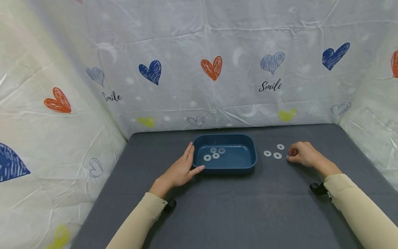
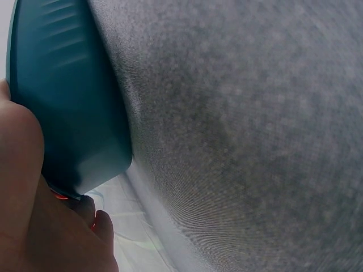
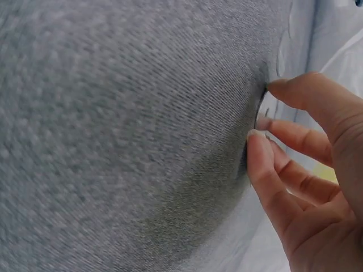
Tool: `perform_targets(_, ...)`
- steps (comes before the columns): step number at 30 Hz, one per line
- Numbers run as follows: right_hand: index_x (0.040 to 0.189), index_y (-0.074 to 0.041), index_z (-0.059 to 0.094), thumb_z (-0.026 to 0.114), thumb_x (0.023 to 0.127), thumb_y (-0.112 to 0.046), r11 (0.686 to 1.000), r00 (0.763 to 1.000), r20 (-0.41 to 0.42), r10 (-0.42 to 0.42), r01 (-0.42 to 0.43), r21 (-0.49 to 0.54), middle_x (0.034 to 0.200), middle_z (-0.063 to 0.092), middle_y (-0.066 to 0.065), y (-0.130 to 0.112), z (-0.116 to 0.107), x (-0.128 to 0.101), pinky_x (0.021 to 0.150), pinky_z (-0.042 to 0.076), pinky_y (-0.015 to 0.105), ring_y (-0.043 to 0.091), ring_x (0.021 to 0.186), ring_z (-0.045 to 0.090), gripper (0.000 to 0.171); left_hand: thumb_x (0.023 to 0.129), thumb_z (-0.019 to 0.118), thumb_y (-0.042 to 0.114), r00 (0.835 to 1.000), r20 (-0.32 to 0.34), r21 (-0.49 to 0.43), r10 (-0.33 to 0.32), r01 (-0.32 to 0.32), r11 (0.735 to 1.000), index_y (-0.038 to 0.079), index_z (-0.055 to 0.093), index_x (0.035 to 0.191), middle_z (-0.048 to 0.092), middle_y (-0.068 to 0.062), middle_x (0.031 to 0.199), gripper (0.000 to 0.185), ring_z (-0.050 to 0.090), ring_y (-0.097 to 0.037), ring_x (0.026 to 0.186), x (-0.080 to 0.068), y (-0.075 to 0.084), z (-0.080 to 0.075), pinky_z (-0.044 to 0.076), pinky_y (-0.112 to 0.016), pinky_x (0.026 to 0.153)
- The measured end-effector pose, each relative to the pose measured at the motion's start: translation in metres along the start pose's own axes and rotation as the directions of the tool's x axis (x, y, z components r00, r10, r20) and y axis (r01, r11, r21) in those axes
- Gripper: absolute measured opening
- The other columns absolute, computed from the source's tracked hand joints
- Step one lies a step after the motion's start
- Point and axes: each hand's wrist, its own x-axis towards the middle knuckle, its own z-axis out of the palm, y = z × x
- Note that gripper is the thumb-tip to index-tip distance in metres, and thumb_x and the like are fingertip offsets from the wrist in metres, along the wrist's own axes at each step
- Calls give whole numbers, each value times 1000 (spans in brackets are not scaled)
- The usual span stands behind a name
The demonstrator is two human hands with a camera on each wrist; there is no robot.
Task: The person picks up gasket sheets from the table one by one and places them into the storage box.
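A dark blue tray [image 1: 248, 162] stands mid-table with several white washers [image 1: 216, 155] lying inside it. My left hand [image 1: 190, 160] rests flat against the tray's left wall, fingers straight and thumb at the front corner. The left wrist view shows the same tray wall [image 2: 68, 102] against my palm [image 2: 22, 170]. Three more washers [image 1: 277, 155] lie on the cloth to the right of the tray. Just right of them, my right hand [image 1: 290, 156] is curled, its fingertips [image 3: 258, 141] down on the cloth, pinching a small pale washer [image 3: 264, 110] that they mostly hide.
The table is covered in dark grey cloth [image 1: 236, 207]. A white sheet printed with hearts [image 1: 211, 67] closes off the back and both sides. Black wrist mounts [image 1: 318, 188] sit under both sleeves.
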Motion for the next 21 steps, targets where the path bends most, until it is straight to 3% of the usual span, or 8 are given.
perform_targets(10, 84, -3, 71, 79, 82, -11, 1000, 999, -32, 24, -24, -6, 75, 66, 0, -4, 5, 1, 68, 50, 41, 17, 70, 58, 12, 99, 43, 71, 1000, -8, 0, 4, -4, 1000, 2, 1, 164, -11, -11, 172, 104, 16, -32, 156, -1, -3, 0, 24, -50, 122)
perform_targets(21, 89, -2, 75, 78, 84, -12, 999, 998, -56, 34, -34, -2, 77, 68, 0, -4, 5, -4, 69, 52, 47, 18, 71, 61, 11, 100, 43, 70, 1000, -13, -9, 16, -16, 1000, 0, 2, 163, -10, -13, 171, 103, 15, -34, 156, -2, -2, 0, 25, -51, 122)
